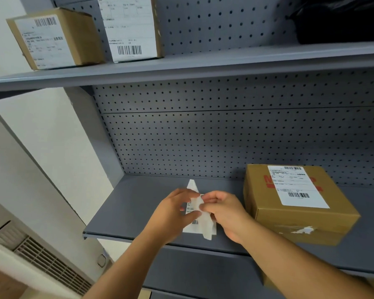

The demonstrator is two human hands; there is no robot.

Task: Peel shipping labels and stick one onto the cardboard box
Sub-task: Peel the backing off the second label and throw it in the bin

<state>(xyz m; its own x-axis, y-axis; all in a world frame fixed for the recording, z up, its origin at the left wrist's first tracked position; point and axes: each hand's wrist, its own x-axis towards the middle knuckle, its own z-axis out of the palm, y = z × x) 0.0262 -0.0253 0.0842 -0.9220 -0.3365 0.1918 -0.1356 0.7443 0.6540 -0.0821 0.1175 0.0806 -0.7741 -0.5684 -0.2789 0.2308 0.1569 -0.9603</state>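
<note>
Above the grey middle shelf [125, 214], my left hand [173, 212] and my right hand [227, 212] both pinch a white shipping label [200, 221] with printed text and a small barcode. A thin translucent backing strip [192, 186] sticks up from between my fingers and another piece hangs below them. To the right on the same shelf stands a brown cardboard box [298, 203]. A white label [296, 186] with barcodes is stuck flat on its top. The box's front face carries a torn white scrap.
On the upper shelf [203, 65] stand two more labelled cardboard boxes, one at far left [54, 37] and one beside it [132, 26]. A dark object [341, 20] sits at the top right. A perforated grey back panel closes the shelving. A floor vent [41, 257] lies at lower left.
</note>
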